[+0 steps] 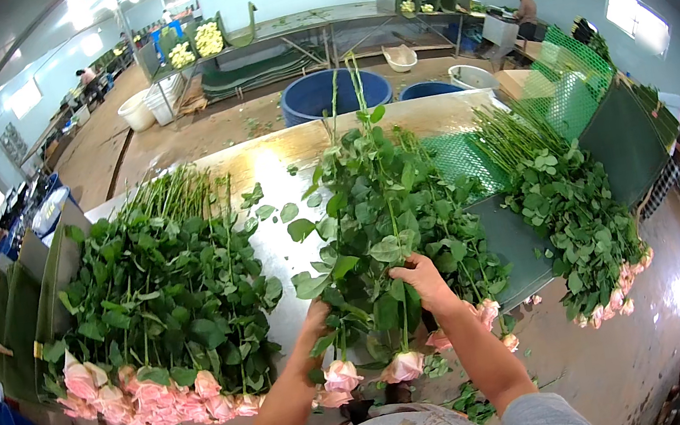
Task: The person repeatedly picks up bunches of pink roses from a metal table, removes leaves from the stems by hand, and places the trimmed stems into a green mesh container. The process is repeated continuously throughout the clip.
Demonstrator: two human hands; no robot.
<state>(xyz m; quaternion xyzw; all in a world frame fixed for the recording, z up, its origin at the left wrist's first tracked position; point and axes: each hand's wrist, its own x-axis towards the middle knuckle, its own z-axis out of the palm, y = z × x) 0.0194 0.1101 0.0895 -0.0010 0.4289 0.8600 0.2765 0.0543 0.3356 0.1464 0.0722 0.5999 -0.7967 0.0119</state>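
Note:
My right hand pinches the leafy stem of a pink rose, whose bloom hangs down towards my body. My left hand reaches in among leaves beside another pink rose; foliage hides its fingers, so its grip does not show. Both long stems point away from me, beyond the far edge of the metal-topped table. On the left lies a large pile of pink roses, blooms over the near edge. More leafy rose stems lie just right of my hands.
A rose bunch rests at the right, near green plastic mesh and a dark upright panel. Green-lined dividers stand at left. Beyond the table is a blue tub. A person works at the far right.

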